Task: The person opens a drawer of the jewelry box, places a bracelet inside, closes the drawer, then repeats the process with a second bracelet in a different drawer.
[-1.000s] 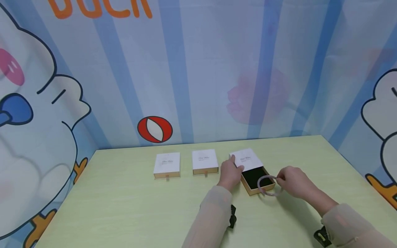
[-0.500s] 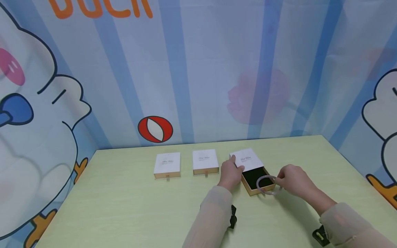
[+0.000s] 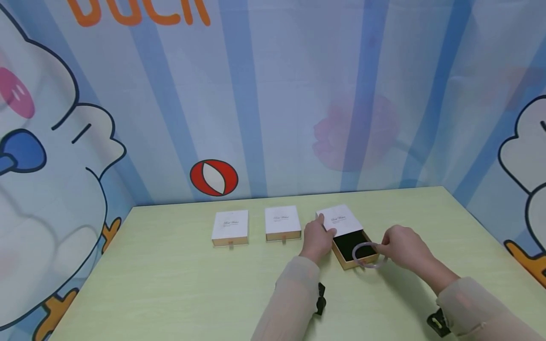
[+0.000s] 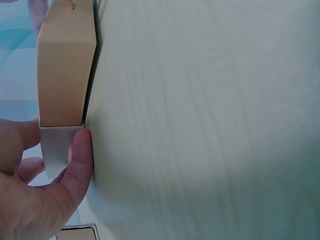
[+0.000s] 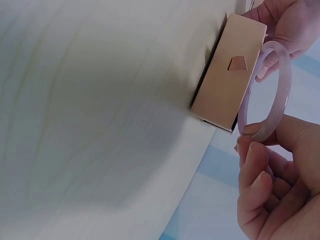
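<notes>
A jewellery box with a white sleeve [image 3: 340, 220] sits on the table, its gold drawer [image 3: 356, 262] pulled partway out toward the front. Black lining [image 3: 347, 242] shows inside the drawer. My left hand [image 3: 316, 240] grips the sleeve from the left; in the left wrist view its fingers and thumb [image 4: 80, 157] span the sleeve's side. Between thumb and fingertips, my right hand [image 3: 405, 248] pinches a pale lilac bangle [image 3: 354, 255]. The bangle [image 5: 283, 92] is tilted over the drawer's front right part, seen beside the drawer's front face [image 5: 227, 75] in the right wrist view.
Two more white-topped boxes with gold fronts stand shut to the left, one in the middle [image 3: 282, 219] and one farther left [image 3: 230, 223]. Behind the pale green table [image 3: 170, 284] hangs a blue striped cartoon backdrop [image 3: 290, 94].
My right hand has shifted slightly left with the bangle. The left hand and the boxes stay where they were.
</notes>
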Available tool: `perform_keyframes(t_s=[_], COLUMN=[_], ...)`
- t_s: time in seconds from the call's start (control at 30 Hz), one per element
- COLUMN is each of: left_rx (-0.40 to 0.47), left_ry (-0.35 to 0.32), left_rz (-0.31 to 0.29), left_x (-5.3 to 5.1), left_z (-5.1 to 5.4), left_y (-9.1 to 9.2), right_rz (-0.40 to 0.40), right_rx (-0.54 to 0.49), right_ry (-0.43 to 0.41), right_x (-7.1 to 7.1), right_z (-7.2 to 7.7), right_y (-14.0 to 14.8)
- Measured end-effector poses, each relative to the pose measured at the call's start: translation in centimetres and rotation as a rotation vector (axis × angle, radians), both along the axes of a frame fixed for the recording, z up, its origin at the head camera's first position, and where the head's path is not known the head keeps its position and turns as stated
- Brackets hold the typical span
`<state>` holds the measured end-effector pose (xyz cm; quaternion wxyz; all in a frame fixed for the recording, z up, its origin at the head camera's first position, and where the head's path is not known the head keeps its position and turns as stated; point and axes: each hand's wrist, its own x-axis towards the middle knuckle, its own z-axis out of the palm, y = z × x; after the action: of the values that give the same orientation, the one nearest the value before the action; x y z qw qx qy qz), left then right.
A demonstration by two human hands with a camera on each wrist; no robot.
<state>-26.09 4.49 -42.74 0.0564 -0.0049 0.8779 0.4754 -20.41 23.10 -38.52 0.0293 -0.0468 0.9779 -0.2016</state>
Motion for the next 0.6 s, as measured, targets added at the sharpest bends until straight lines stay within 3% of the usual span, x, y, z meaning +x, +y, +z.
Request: perform_keyframes(t_s=[0.6], left_rx=[-0.008], left_ry=[0.0], left_rz=[-0.01], left_x=[-0.13], left_z=[-0.06], left_y=[-0.08], right_rz=[-0.007], right_rx=[0.008], right_ry=[0.015], right_x=[-0.52], right_z=[-0.08], right_y=[-0.7])
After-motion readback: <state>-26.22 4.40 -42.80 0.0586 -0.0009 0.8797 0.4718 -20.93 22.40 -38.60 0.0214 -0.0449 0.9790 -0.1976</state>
